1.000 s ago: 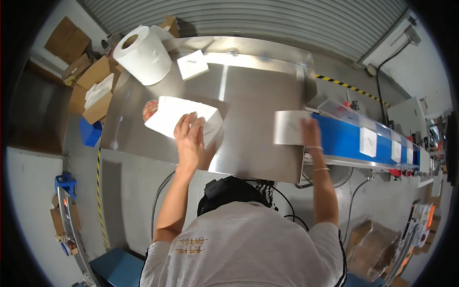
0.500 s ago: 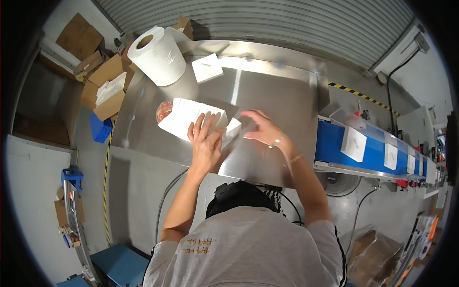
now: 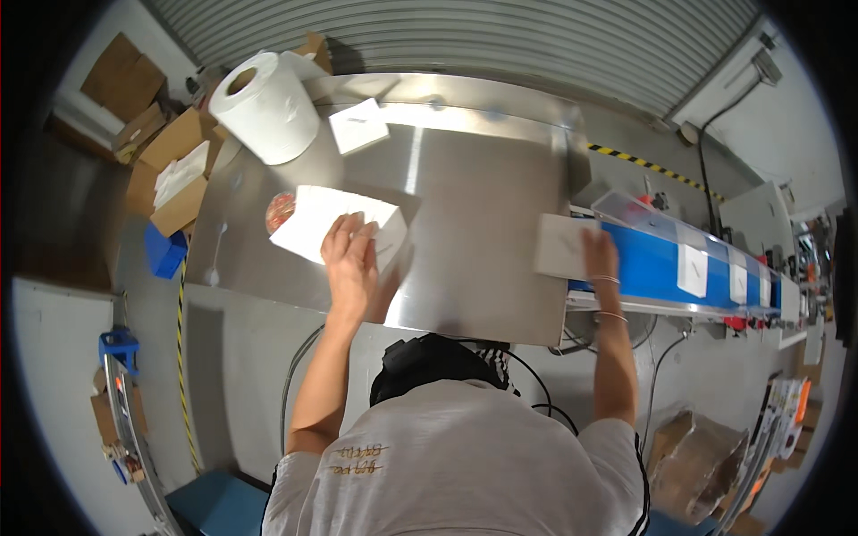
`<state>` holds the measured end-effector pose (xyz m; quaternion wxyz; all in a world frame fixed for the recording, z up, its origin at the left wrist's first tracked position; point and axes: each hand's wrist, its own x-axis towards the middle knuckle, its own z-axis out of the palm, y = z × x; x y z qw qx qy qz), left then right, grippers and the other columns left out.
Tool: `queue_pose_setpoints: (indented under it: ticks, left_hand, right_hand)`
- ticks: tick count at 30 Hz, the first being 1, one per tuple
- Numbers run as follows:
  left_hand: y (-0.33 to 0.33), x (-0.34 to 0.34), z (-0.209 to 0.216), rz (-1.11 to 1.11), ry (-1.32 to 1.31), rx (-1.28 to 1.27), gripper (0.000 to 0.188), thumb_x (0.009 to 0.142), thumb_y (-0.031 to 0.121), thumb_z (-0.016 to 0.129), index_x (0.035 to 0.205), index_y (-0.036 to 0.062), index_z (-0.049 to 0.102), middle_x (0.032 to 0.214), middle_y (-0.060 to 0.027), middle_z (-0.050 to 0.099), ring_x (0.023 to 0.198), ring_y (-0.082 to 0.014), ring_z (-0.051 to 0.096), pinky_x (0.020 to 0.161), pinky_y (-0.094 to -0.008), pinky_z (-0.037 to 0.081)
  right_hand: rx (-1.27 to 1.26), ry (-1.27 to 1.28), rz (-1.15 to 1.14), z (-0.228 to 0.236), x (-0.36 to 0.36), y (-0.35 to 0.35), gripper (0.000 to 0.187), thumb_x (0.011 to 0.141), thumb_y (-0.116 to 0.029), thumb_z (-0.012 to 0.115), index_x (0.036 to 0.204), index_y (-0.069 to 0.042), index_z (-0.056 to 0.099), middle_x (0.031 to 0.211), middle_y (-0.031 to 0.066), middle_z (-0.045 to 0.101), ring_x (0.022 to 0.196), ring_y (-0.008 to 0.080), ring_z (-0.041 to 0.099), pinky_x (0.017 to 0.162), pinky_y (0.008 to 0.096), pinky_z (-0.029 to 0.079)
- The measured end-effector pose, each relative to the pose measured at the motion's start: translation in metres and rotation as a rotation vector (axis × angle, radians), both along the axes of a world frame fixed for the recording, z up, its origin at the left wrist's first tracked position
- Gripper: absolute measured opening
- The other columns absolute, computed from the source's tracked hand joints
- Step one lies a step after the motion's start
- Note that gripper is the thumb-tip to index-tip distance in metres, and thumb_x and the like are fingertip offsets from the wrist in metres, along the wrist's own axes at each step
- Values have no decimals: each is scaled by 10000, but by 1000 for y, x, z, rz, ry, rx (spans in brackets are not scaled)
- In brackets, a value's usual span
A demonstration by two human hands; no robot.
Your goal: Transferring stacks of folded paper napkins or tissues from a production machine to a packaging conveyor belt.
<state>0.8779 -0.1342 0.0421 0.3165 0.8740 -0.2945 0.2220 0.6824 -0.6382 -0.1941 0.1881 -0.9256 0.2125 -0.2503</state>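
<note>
Nearby, white roll (image 3: 274,118) beyond stack (image 3: 323,210).

Bright glare on the steel table (image 3: 474,205), motion blur at the right grip (image 3: 601,256), black fisheye corners.

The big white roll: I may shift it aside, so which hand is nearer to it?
Left: the left hand touches the white stack, on the near side of the white roll; the right hand is much farther right, by the blue conveyor.
</note>
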Motion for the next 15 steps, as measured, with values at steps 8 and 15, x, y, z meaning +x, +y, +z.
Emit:
queue_pose_setpoints:
  ticks: [8,15]
  left_hand:
    - [13,-11,-4,32,124,55,304,725,-42,632,988,99,693,1337,-105,507,1317,-349,369,1097,-532,178]
    - [13,-5,-1,-22,173,112,312,751,76,671,1058,134,677,1446,-135,409,1391,-352,269,1115,-547,110]
  right_hand:
    - [57,7,257,172,90,180,503,741,-186,749,1181,-49,547,1199,145,563,1050,341,549,901,434,446]
    - [664,40,941,160,191,313,530,788,-188,748,1263,-123,523,1353,121,404,1056,229,530,871,317,475]
